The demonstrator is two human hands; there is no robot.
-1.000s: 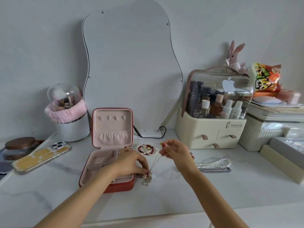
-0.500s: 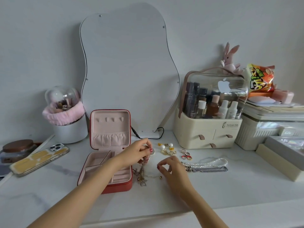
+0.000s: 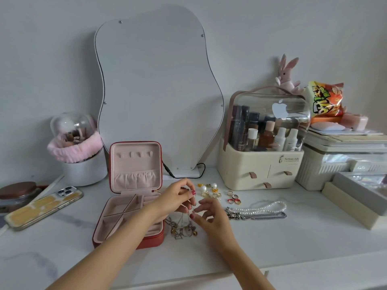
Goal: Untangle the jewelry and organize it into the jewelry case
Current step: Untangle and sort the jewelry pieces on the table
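Both hands over tabletop right of open jewelry case (image 3: 127, 214): left hand (image 3: 174, 198) and right hand (image 3: 211, 216) pinch thin strands rising from tangled chains (image 3: 182, 228) heaped just below.

tangled chains (image 3: 183, 229) right of jewelry case (image 3: 129, 218)

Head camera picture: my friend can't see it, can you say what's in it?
Two hands, the left hand and right hand, pinch thin chains of a tangled gold necklace pile on a white marble table. An open red jewelry case with pink lining sits beside it, its compartments bare.
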